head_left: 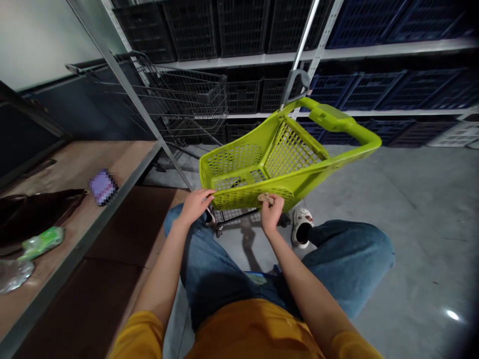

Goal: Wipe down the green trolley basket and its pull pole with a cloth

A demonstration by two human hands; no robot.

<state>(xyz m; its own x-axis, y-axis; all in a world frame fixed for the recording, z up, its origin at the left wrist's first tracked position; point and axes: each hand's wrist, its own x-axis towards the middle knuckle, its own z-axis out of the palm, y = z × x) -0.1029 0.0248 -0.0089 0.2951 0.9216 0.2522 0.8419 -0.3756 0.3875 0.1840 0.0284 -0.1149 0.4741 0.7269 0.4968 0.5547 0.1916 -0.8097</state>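
A lime-green plastic shopping cart (239, 195) with perforated basket walls stands in front of my knees, its handle toward the upper right. My left hand (195, 205) grips the basket's rim at its near left corner, fingers over the edge and thumb lower down. Pinched in my right hand (272, 212) is a small tan cloth-like piece (265, 198), held against the outside of the near side wall. Its exact kind is too small to make out. The basket interior shows only its lattice floor and walls.
To the left is a wooden-topped bench (130, 149) with a metal edge, bearing a dark bag (41, 209), a green packet (43, 243) and a blurred purple item (103, 187). Behind stand a grey wire cart (187, 94) and shelves of black crates (190, 30) and blue crates (337, 92).
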